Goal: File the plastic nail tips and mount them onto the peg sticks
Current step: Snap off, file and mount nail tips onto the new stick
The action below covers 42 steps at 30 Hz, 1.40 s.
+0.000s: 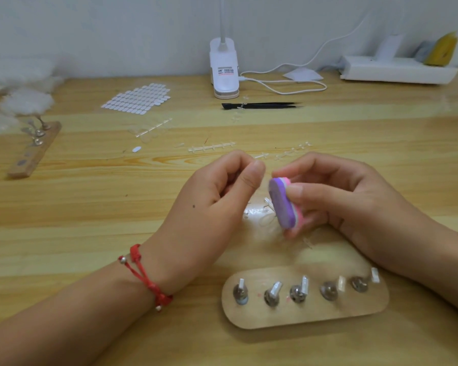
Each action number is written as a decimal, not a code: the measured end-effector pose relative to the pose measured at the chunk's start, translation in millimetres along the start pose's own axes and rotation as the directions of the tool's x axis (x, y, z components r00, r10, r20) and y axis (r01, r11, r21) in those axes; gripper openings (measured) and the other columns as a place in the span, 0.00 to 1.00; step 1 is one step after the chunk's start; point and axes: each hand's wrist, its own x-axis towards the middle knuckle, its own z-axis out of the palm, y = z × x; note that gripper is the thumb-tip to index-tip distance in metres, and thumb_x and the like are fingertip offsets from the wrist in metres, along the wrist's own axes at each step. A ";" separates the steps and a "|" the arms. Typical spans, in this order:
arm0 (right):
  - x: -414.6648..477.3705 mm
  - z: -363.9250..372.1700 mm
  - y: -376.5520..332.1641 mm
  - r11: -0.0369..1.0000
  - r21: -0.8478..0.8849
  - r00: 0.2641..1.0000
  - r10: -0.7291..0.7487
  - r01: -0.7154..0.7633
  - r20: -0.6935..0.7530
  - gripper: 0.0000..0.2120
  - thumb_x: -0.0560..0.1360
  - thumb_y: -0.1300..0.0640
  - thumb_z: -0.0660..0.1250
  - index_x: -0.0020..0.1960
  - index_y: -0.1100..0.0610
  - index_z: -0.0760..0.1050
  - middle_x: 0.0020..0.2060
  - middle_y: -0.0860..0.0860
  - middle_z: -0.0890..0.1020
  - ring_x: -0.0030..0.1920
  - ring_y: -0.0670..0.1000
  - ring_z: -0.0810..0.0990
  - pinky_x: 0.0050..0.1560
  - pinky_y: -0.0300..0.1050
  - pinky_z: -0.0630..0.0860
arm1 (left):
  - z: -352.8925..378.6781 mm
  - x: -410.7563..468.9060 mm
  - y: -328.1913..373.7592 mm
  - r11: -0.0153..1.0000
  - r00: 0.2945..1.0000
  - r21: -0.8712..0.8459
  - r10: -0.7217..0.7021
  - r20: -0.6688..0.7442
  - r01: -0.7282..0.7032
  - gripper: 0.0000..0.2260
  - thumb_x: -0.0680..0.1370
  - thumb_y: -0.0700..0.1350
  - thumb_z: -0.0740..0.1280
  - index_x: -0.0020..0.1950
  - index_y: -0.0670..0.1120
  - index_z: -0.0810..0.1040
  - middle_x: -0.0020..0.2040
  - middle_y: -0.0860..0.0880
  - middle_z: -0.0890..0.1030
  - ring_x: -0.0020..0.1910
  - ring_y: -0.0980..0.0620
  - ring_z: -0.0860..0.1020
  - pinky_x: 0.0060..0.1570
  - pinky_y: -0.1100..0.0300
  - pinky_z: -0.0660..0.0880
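desk: wooden, fills most of the frame. peg board: lower right of centre, flat on the desk, carrying five peg sticks in a row, each tilted. my left hand: centre of frame, fingers curled, thumb and forefinger pressed together; i cannot tell what sits between them. my right hand: right of centre, pinching the buffer block between thumb and fingers, purple face toward the left hand, just beside its fingertips. loose nail tips: on the desk, below the gap between both hands. nail tip strips: just above the hands in the frame.
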 end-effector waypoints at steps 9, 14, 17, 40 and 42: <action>2.5 -0.6 0.3 0.994 0.111 0.996 0.001 0.009 -0.090 0.06 0.70 0.55 0.69 0.44 0.48 0.84 0.36 0.56 0.83 0.39 0.54 0.85 0.34 0.40 0.80 | -1.4 2.3 5.9 0.964 0.986 -0.245 -0.129 -0.105 0.100 0.11 0.66 0.54 0.68 0.35 0.46 0.79 0.23 0.58 0.71 0.23 0.62 0.68 0.27 0.75 0.64; 2.2 -1.4 1.8 0.992 0.124 0.996 -0.019 0.029 -0.088 0.09 0.66 0.52 0.72 0.46 0.50 0.84 0.36 0.54 0.84 0.34 0.49 0.83 0.34 0.38 0.79 | 0.6 2.1 7.1 0.963 0.987 -0.248 -0.132 -0.089 0.106 0.10 0.65 0.52 0.70 0.32 0.45 0.79 0.22 0.58 0.72 0.21 0.62 0.68 0.26 0.75 0.64; 2.1 -1.9 2.5 0.988 0.148 0.994 -0.019 0.034 -0.105 0.08 0.66 0.53 0.73 0.45 0.50 0.84 0.38 0.55 0.85 0.37 0.49 0.84 0.34 0.39 0.80 | -0.4 2.1 7.0 0.963 0.987 -0.241 -0.143 -0.070 0.122 0.10 0.63 0.53 0.71 0.32 0.47 0.82 0.24 0.56 0.75 0.22 0.62 0.68 0.26 0.73 0.65; 4.0 -6.2 4.8 0.971 0.230 0.985 -0.028 0.068 -0.173 0.08 0.67 0.57 0.71 0.46 0.54 0.83 0.38 0.53 0.83 0.38 0.48 0.83 0.42 0.41 0.81 | -1.5 -0.7 7.2 0.980 0.991 -0.150 -0.127 0.029 0.130 0.08 0.70 0.52 0.67 0.35 0.48 0.78 0.27 0.50 0.63 0.24 0.60 0.60 0.24 0.72 0.60; 3.1 -5.4 5.3 0.982 0.179 0.987 -0.035 0.063 -0.155 0.08 0.66 0.56 0.72 0.46 0.53 0.83 0.38 0.54 0.84 0.39 0.49 0.84 0.41 0.41 0.81 | -1.7 -0.6 7.0 0.978 0.992 -0.166 -0.126 0.013 0.126 0.09 0.70 0.51 0.67 0.35 0.47 0.77 0.24 0.55 0.62 0.22 0.60 0.58 0.22 0.72 0.58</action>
